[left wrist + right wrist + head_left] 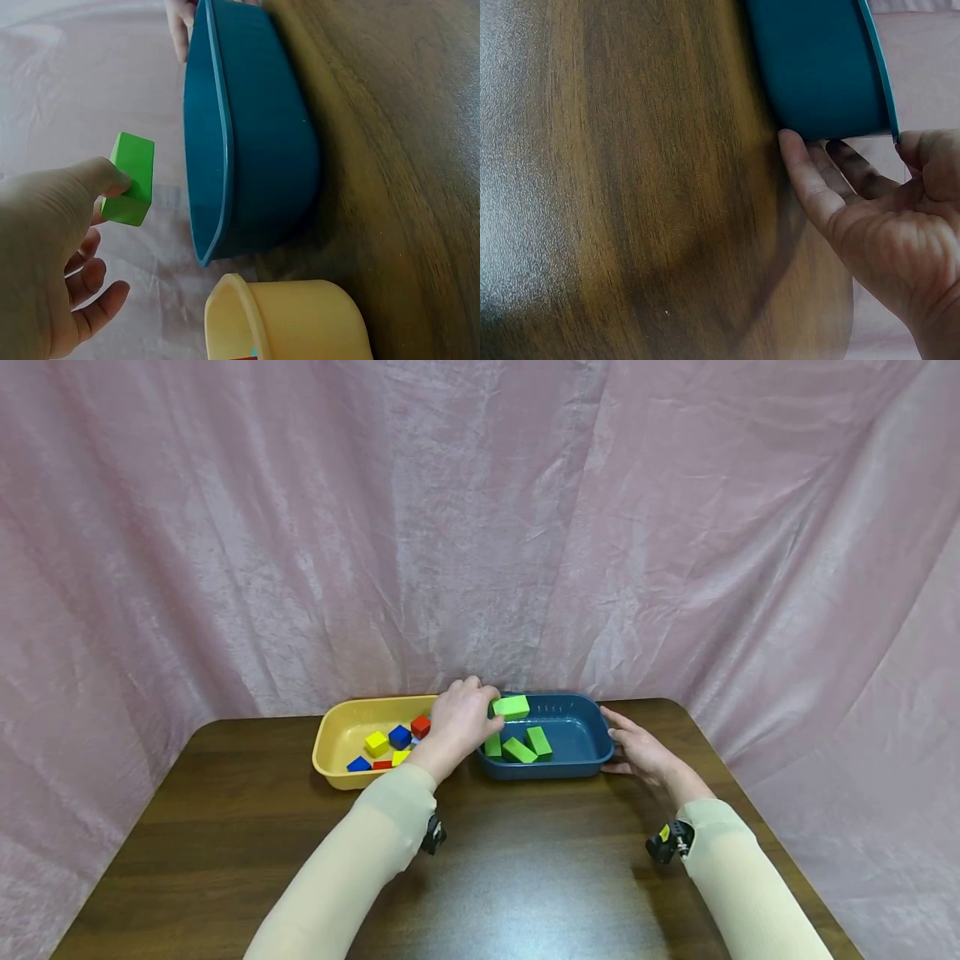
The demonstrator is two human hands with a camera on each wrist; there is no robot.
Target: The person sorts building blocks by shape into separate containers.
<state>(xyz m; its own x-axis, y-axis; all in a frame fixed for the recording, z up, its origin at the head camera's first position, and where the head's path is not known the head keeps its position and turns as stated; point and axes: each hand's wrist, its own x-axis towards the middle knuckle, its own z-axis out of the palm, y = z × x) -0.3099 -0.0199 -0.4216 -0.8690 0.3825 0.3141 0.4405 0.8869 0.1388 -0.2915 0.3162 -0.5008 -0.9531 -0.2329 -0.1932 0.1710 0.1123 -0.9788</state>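
Observation:
Between thumb and finger, my left hand (462, 718) pinches a green block (512, 707) above the left end of the blue basket (577, 770). The left wrist view shows that green block (135, 169) held up off the basket's rim, the other fingers loosely bent. Several more green blocks (538, 742) lie inside the basket's left half. My right hand (641, 752) is at the basket's right end; in the right wrist view its fingertips touch the blue end wall (825, 75), with the thumb near the rim.
A yellow basket (324, 758) stands left of the blue one, holding a yellow block (377, 743), a blue block (400, 737), a red block (421, 726) and others partly hidden by my left arm. Both stand near the wooden table's (525, 860) far edge, before a pink curtain (480, 527).

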